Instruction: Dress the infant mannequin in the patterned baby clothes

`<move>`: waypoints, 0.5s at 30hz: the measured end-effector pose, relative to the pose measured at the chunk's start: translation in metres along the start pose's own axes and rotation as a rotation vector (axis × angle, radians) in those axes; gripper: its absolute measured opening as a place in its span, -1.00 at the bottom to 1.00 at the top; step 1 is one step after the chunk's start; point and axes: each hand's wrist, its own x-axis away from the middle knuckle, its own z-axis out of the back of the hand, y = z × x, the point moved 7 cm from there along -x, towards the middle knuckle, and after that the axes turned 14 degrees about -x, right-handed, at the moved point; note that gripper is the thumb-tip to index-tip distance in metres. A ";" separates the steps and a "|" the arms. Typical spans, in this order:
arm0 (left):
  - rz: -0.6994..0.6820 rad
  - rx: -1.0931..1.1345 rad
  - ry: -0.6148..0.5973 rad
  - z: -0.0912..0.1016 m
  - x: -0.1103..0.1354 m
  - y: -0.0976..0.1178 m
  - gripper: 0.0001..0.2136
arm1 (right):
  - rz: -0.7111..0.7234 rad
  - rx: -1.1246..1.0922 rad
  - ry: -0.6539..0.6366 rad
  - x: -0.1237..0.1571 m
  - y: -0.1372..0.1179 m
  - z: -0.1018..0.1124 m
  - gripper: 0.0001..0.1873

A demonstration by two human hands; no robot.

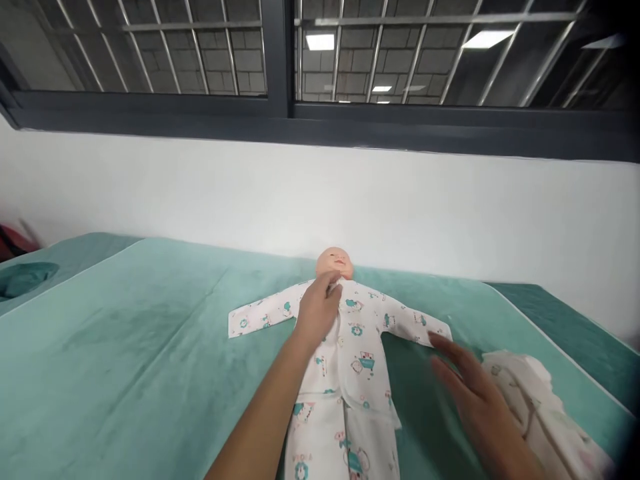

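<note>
A baby doll lies face up on the green bed cover, its head close to the wall. It wears a white printed baby shirt, with both sleeves spread out to the sides. Below it show matching baby trousers. At the neckline, my left hand has its fingers and thumb closed on the shirt's collar, hiding part of the doll's chin. My right hand, slightly blurred, hovers beside the cuff of the right-hand sleeve. Its fingers are apart and hold nothing.
A bundle of whitish cloth lies at the right, partly behind my right hand. The green cover spreads over the bed, with a dark hole at far left. A white wall and barred window stand behind.
</note>
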 end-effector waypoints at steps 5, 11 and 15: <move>-0.162 -0.079 0.034 -0.001 0.005 -0.003 -0.69 | 0.172 -0.255 -0.130 -0.040 -0.068 -0.112 -0.66; -0.146 -0.143 0.037 0.002 0.000 -0.020 -0.67 | 0.241 0.057 -0.231 -0.078 -0.060 -0.176 -0.74; -0.214 -0.211 0.033 0.000 0.001 -0.017 -0.62 | 0.329 0.073 -0.310 -0.078 -0.055 -0.174 -0.72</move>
